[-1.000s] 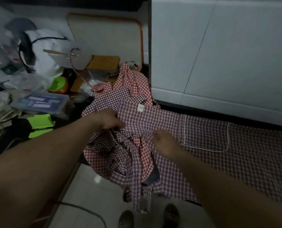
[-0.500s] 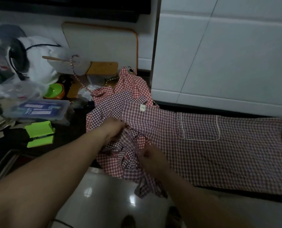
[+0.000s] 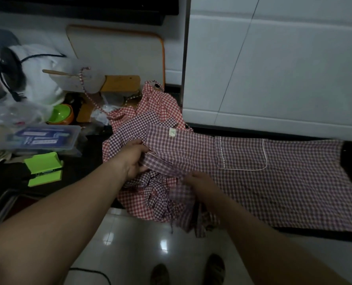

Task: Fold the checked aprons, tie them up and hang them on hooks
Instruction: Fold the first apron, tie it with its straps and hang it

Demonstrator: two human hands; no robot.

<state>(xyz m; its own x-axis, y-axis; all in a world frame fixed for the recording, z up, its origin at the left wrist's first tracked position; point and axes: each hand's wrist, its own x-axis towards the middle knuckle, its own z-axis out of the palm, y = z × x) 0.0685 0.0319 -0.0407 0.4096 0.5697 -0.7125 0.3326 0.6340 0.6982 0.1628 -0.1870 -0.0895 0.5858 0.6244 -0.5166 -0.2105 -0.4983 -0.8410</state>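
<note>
A purple checked apron (image 3: 273,177) with a white-trimmed pocket lies spread flat across the dark counter (image 3: 253,131), its bib end bunched at the left. My left hand (image 3: 135,159) grips a fold of that bib cloth. My right hand (image 3: 197,178) pinches the apron's near edge, where ties and loose cloth hang over the counter's front. A red checked apron (image 3: 160,103) lies crumpled behind and beneath the purple one, its strap (image 3: 84,83) looped up over clutter.
Left of the aprons stand a clear plastic box (image 3: 39,136), a green case (image 3: 44,167), a green bowl (image 3: 61,114) and white bags (image 3: 37,75). A white tiled wall (image 3: 273,58) rises behind. My feet (image 3: 212,268) stand on the glossy floor below.
The view swung right, showing more of the spread apron. My left hand stayed on the bib cloth. My right hand slid left along the near edge and gathered hanging cloth.
</note>
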